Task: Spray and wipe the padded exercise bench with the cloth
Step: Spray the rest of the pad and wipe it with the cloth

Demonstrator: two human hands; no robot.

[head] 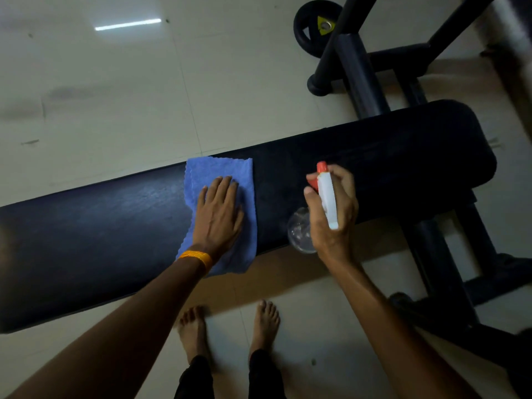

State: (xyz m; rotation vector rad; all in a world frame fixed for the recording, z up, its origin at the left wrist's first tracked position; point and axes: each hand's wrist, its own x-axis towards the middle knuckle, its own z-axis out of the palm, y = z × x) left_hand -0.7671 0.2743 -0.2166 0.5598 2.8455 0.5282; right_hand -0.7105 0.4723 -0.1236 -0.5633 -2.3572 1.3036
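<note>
The left hand (220, 210) lies flat and open, fingers spread, palm pressed down on a blue cloth (223, 180). A braided orange wristband (196, 257) circles that wrist. The cloth is a soft, nubbly microfibre rectangle with a scalloped edge; it drapes across the width of the bench pad (100, 234), its near end hanging over the front edge. The right hand (334, 217) is closed around a spray bottle (326, 200), with the forefinger curled toward the red trigger; the sprayer head is white plastic with a red nozzle tip, and the round body below is clear, its contents too hard to make out. The bottle hangs just above the pad's near edge, a little to the right of the cloth, not touching it. No lettering can be read on it.

The pad is long, dark, smooth vinyl with rounded corners, faintly streaked left of the cloth. It sits on a black tubular steel frame (359, 79). Bare feet (230, 326) stand on glossy pale floor tiles (100, 96). Behind the frame leans a black weight plate (309, 27) with a yellow mark, unreadable.
</note>
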